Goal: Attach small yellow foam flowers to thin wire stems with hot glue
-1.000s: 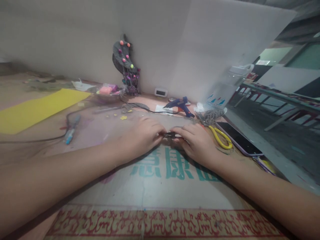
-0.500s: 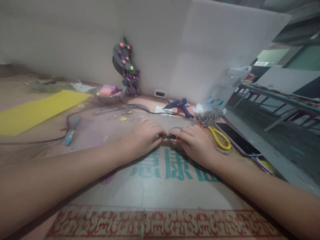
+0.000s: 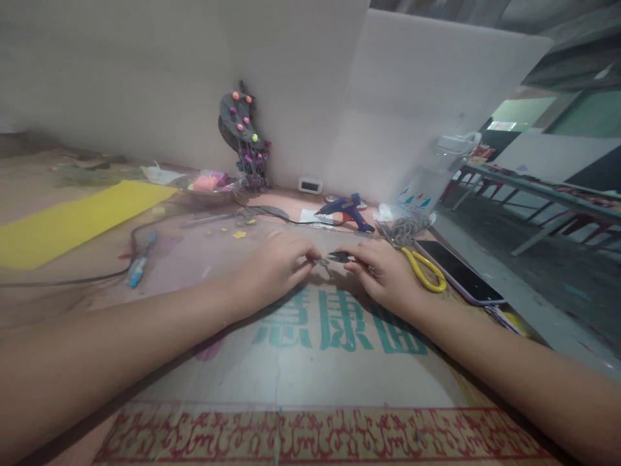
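Observation:
My left hand [image 3: 276, 268] and my right hand [image 3: 385, 275] rest close together on a cardboard sheet [image 3: 310, 362] with green printed characters. The right hand's fingers are closed on a small dark tool [image 3: 339, 257] that looks like pliers, its tip pointing left. The left hand pinches a small greyish piece [image 3: 321, 263] just off the tool's tip; I cannot make out what it is. Both forearms reach in from the bottom corners.
Yellow-handled scissors [image 3: 427, 272], a coil of grey wire [image 3: 407, 228] and a phone [image 3: 458, 272] lie right of my right hand. A blue glue gun [image 3: 345, 208], a decorated grey ornament [image 3: 242, 136], a bowl of coloured bits [image 3: 208, 184], a yellow sheet [image 3: 72, 220] and a blue pen [image 3: 138, 262] lie further off.
My right hand has drawn slightly right and lifted, so the dark tool's tip now shows apart from the left fingers. The view has shifted a little.

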Action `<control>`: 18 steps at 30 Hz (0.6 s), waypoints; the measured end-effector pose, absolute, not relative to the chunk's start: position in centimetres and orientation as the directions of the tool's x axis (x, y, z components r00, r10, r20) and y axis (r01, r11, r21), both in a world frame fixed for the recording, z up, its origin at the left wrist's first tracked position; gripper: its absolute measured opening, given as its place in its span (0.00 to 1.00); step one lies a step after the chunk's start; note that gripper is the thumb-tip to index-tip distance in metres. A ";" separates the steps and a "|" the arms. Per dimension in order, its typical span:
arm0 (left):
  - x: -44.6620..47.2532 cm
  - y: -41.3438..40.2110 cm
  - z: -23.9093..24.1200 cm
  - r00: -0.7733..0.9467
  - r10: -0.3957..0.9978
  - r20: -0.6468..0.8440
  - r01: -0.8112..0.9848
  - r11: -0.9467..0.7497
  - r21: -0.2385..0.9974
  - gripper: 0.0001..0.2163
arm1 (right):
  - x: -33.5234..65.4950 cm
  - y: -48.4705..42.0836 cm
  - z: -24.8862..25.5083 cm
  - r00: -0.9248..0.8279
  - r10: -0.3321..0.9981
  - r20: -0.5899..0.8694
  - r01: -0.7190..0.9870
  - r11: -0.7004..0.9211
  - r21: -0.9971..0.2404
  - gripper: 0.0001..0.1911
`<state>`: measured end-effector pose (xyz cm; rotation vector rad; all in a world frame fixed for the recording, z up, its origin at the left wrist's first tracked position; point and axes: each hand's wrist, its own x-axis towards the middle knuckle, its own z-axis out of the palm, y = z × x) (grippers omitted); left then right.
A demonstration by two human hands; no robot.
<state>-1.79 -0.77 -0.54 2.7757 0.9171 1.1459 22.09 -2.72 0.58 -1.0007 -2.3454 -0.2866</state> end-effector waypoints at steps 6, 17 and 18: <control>-1.7 -0.6 -0.5 0.553 0.534 0.640 0.520 -0.821 0.236 0.03 | 21.8 -3.2 0.8 -0.631 0.525 0.571 0.695 0.709 0.116 0.15; -1.7 -0.7 -0.6 0.574 0.534 0.620 0.519 -0.823 0.229 0.02 | 21.6 -3.1 0.6 -0.662 0.519 0.541 0.698 0.690 0.192 0.13; -1.7 -0.7 -0.6 0.575 0.533 0.621 0.519 -0.824 0.227 0.02 | 21.6 -3.1 0.6 -0.660 0.524 0.538 0.702 0.685 0.194 0.12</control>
